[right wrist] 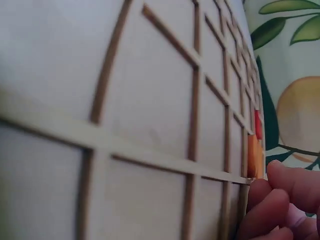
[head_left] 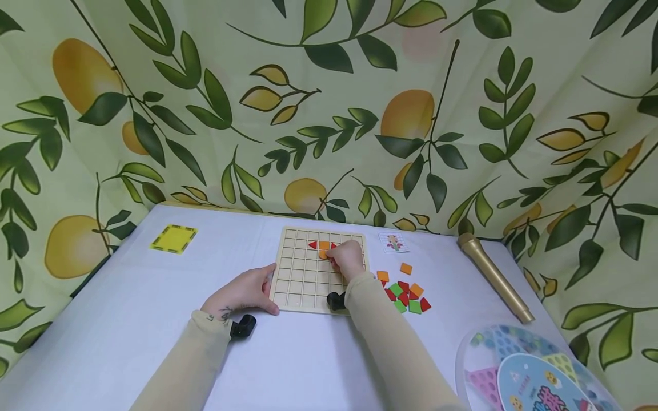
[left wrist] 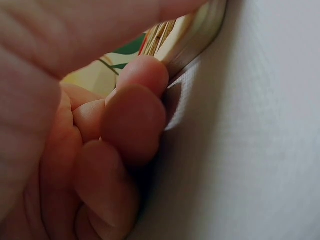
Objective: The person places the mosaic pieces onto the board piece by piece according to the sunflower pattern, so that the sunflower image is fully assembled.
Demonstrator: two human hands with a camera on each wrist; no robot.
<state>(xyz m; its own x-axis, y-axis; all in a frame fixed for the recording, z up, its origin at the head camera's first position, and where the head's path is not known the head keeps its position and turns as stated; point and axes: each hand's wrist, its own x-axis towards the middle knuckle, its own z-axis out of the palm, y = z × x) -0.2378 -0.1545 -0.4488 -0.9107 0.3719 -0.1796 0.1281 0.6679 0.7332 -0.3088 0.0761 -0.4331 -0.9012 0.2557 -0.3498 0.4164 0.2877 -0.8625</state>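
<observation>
A pale wooden grid board (head_left: pixel 303 279) lies on the table. My left hand (head_left: pixel 247 291) holds it at its left edge and near corner, thumb at the corner; in the left wrist view the fingers (left wrist: pixel 132 125) curl beside the board's edge (left wrist: pixel 195 45). Over the board's upper right part, my right hand (head_left: pixel 346 260) has its fingertips on an orange tile (head_left: pixel 323 254), partly covering it. Another orange tile (head_left: pixel 324 245) sits just above, flanked by a red triangular tile (head_left: pixel 313 245) and another red tile (head_left: pixel 333 245). In the right wrist view, the fingertips (right wrist: pixel 280 172) are bunched beside the orange tiles (right wrist: pixel 252 156).
Several loose red, green and orange tiles (head_left: pixel 404 294) lie right of the board, below a small picture card (head_left: pixel 394 242). Farther right are a gold microphone-like stick (head_left: pixel 496 277) and a round clear game case (head_left: pixel 462 365). A yellow square frame (head_left: pixel 175 238) lies at left. A patterned curtain (head_left: pixel 308 142) hangs behind.
</observation>
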